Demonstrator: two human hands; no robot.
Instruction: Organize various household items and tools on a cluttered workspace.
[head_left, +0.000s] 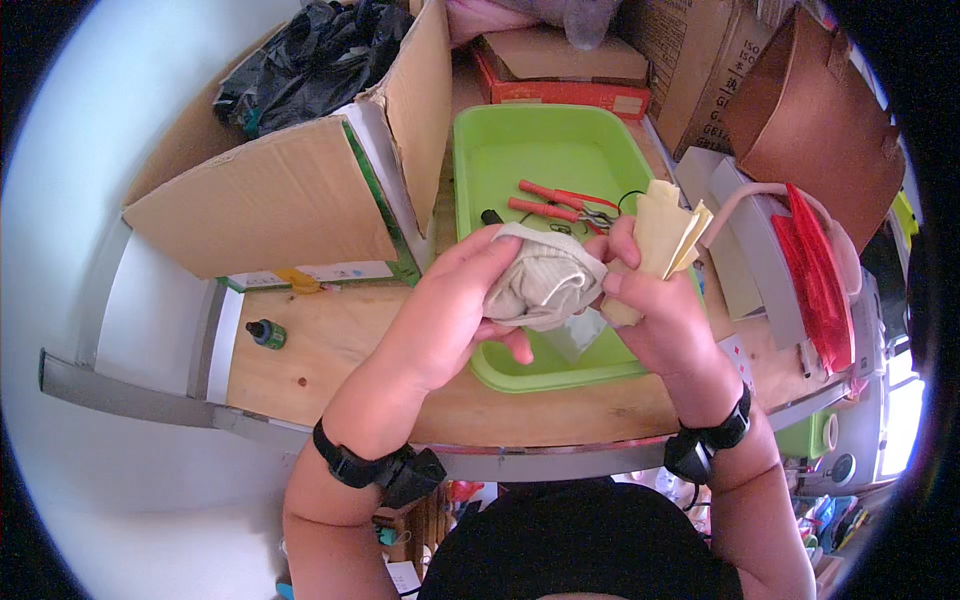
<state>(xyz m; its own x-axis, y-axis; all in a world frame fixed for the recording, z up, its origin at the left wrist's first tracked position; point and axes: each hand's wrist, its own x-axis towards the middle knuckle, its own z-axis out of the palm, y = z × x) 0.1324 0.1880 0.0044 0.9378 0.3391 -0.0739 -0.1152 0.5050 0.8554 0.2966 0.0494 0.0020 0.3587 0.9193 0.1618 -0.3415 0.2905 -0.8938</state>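
Observation:
My left hand (457, 300) is closed around a bunched pale grey ribbed cloth (544, 281), thumb on top and fingers beneath. My right hand (649, 289) grips a crumpled, folded piece of cream-coloured paper or thin sheet (656, 232), its fingertips close to the cloth's right edge; whether they also touch the cloth cannot be told. Both hands are above a light green plastic tray (555, 135). In it lie pliers with red handles (551, 206), a small black item (491, 217) and a clear plastic piece (577, 334), partly hidden by the hands.
An open cardboard box (262, 202) with black plastic bags (315, 64) stands at the left. A small dark bottle (267, 334) lies on the wooden shelf (322, 360). Behind the tray is a red-sided box (570, 94); a pink headband-like loop (739, 199) and red material (814, 277) are at right.

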